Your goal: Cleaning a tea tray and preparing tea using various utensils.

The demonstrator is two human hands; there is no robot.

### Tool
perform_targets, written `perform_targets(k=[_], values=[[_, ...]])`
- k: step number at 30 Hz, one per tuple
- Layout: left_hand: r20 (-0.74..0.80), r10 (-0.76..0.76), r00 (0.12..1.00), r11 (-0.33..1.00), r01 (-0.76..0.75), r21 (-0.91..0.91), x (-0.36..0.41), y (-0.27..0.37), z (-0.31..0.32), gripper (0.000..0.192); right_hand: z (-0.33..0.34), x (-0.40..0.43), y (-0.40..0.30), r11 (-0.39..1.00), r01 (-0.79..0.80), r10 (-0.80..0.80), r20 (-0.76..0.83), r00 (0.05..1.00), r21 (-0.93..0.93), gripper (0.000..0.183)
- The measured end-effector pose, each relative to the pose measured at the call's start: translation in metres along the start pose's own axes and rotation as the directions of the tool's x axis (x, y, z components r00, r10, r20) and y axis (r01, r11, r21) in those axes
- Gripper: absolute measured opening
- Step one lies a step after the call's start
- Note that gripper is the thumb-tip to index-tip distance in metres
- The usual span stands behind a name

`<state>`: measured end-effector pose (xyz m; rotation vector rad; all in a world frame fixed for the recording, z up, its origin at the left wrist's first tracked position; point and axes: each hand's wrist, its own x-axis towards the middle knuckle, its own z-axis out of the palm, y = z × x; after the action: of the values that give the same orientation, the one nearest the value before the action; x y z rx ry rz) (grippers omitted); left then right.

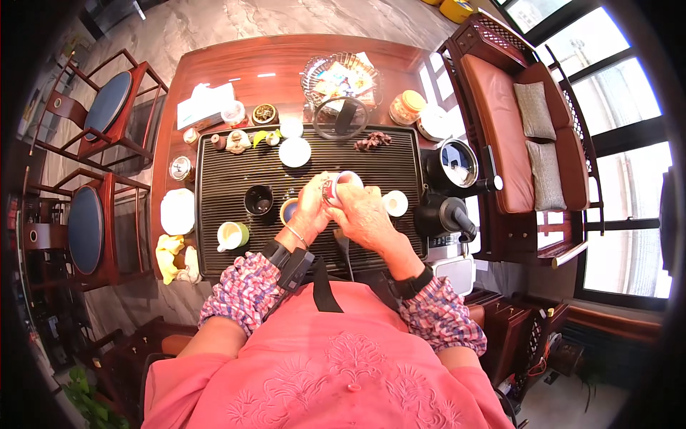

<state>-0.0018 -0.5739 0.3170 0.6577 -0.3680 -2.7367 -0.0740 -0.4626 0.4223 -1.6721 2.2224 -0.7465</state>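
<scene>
Both my hands hold one white cup with a coloured pattern (pixel 345 185) above the slatted tea tray (pixel 225 171). My left hand (pixel 311 206) wraps its left side, and my right hand (pixel 364 214) grips it from the right. Close by my left hand, a blue-lined cup (pixel 289 210) is partly hidden. Further left stand a black cup (pixel 259 200) and a green and white cup (pixel 233 236). A small white cup (pixel 395 204) is to the right of my hands. Beneath them lies a dark brush-like tool (pixel 343 249). Beyond is a round white lid or dish (pixel 295 152).
A black kettle (pixel 447 214) and a pot with a shiny round top (pixel 459 163) flank the tray's right side. A glass bowl of packets (pixel 340 80), a lidded jar (pixel 408 107) and small ornaments (pixel 237 141) stand beyond. A yellow cloth (pixel 169 257) lies left.
</scene>
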Motion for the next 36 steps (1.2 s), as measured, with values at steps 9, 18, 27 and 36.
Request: perform_targets(k=[9, 18, 27, 36], values=[[0.001, -0.039, 0.999, 0.999, 0.039, -0.011, -0.007, -0.007, 0.007, 0.033, 0.009, -0.006, 0.026, 0.992, 0.088, -0.096, 0.086, 0.992, 0.088, 0.018], [0.014, -0.123, 0.992, 0.992, 0.123, -0.039, -0.012, -0.014, 0.001, 0.030, 0.011, -0.019, 0.018, 0.996, -0.065, 0.059, 0.099, 0.993, 0.059, 0.012], [-0.051, -0.055, 0.997, 0.998, 0.056, 0.015, -0.014, -0.020, 0.007, 0.030, 0.023, -0.028, 0.023, 0.994, 0.095, -0.094, 0.019, 0.995, -0.056, 0.015], [-0.046, -0.104, 0.993, 0.994, 0.103, -0.034, -0.010, -0.028, -0.010, 0.030, 0.028, -0.030, 0.017, 0.988, 0.054, -0.044, 0.071, 0.996, -0.143, 0.020]])
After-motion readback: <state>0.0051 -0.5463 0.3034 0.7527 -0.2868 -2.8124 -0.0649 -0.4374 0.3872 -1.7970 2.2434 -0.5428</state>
